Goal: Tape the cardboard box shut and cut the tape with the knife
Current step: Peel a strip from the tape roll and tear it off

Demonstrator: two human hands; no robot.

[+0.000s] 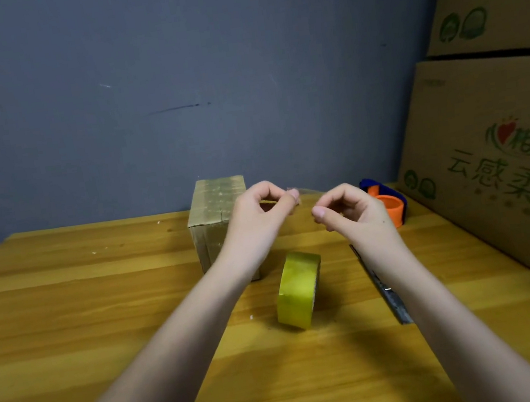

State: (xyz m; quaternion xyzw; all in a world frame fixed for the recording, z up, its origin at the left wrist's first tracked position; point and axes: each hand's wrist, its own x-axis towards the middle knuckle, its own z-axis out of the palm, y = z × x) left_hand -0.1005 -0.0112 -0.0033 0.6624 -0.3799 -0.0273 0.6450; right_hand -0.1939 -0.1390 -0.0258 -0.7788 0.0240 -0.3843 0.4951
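A small cardboard box (212,208) stands on the wooden table (85,311), its top flaps down and glossy with tape. In front of its right side my left hand (260,211) is raised and pinches one end of a thin clear tape strip (305,191). To the right, at the same height, my right hand (350,209) has its fingers curled and pinches at the strip's other end. Below the hands a yellowish tape roll (298,290) stands on edge. A grey utility knife (383,286) lies on the table, partly under my right forearm.
An orange and blue tape dispenser (388,200) sits behind my right hand. Large printed cartons (495,151) are stacked along the table's right side. A grey-blue wall (173,94) closes off the back.
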